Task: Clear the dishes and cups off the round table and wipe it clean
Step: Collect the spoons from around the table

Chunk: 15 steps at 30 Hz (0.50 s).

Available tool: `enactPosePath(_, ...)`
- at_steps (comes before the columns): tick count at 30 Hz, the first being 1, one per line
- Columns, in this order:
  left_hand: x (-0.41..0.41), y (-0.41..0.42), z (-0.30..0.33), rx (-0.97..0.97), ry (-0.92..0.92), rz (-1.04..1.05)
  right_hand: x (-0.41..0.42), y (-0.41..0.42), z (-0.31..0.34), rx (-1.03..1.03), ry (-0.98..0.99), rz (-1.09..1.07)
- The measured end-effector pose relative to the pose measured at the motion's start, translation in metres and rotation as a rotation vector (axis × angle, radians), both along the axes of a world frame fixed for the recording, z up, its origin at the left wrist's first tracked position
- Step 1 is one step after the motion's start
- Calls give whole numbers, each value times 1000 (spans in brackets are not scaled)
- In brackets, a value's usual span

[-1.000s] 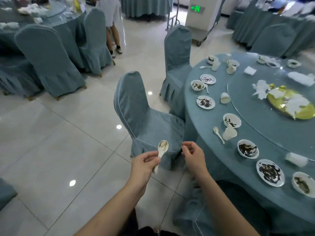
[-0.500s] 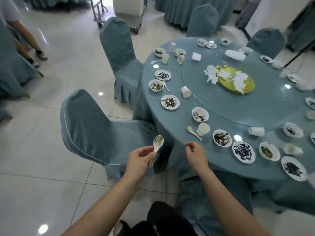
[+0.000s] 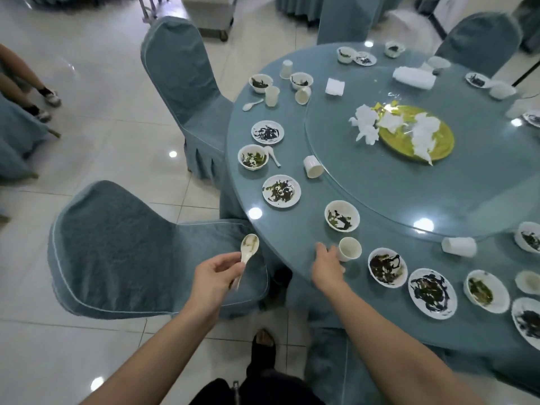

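Observation:
The round table point(image 3: 287, 226) has a blue cloth under glass and carries several dirty white bowls, plates and cups. My left hand point(image 3: 214, 277) pinches the handle of a white soup spoon point(image 3: 249, 247), held over a chair seat left of the table. My right hand point(image 3: 326, 263) lies on the table's near edge with its fingers stretched out, thumb beside a small white cup point(image 3: 349, 248). A sliver of white shows under that hand; what it is I cannot tell. Just beyond the cup stands a bowl point(image 3: 342, 215) with green scraps.
A glass turntable point(image 3: 380, 185) holds a yellow plate point(image 3: 420, 143) covered with crumpled tissues. Two covered chairs stand at the table, one near point(image 3: 117, 249) and one farther point(image 3: 181, 68). A person's legs point(image 3: 29, 89) are at the far left, and a trolley point(image 3: 209, 16) at the back.
The view has swung right and closer to the table. My right hand has moved from the table's edge onto its top, next to the cup. The left hand still holds the spoon.

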<state>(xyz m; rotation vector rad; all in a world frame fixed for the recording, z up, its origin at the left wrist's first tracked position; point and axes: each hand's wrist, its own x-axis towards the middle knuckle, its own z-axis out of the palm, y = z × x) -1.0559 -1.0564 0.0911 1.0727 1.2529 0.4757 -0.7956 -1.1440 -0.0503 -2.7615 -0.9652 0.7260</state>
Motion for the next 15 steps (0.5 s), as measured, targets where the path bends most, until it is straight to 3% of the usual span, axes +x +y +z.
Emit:
enactPosePath(9,31,30,1,10,-3,9,27,19,-29,-18,-2,54)
enactPosePath(15,27,38,0,4,-6,41,20,45,-24,157,111,46)
